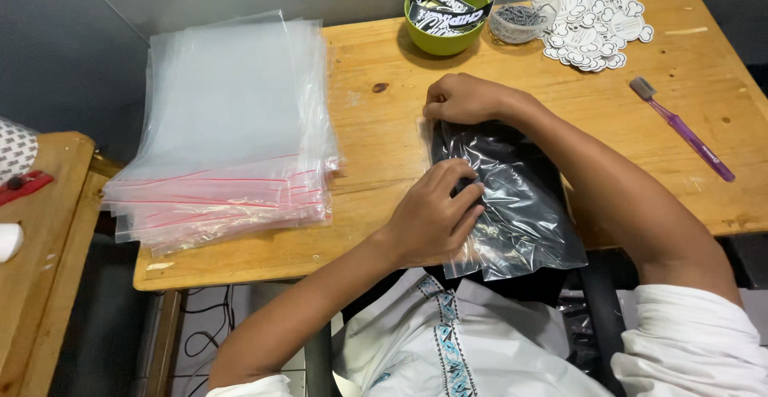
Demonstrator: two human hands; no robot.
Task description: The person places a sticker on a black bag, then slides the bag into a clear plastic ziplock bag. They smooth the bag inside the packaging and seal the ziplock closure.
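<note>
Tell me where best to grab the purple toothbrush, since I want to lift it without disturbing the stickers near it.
Grip the purple toothbrush at mid-handle, coming from above. It lies flat and diagonal on the wooden table, bristle head toward the white stickers, handle end toward the table's near right edge, with bare wood either side of the slim handle.

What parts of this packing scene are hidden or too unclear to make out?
Head view:
- The dark item in the clear plastic bag: glare and wrinkles blur its kind.
- Left hand fingertips: curled out of sight against the bag.
- Small metal pieces in the clear bowl: too small to identify.
- Side table: cut off by the left edge.
</note>
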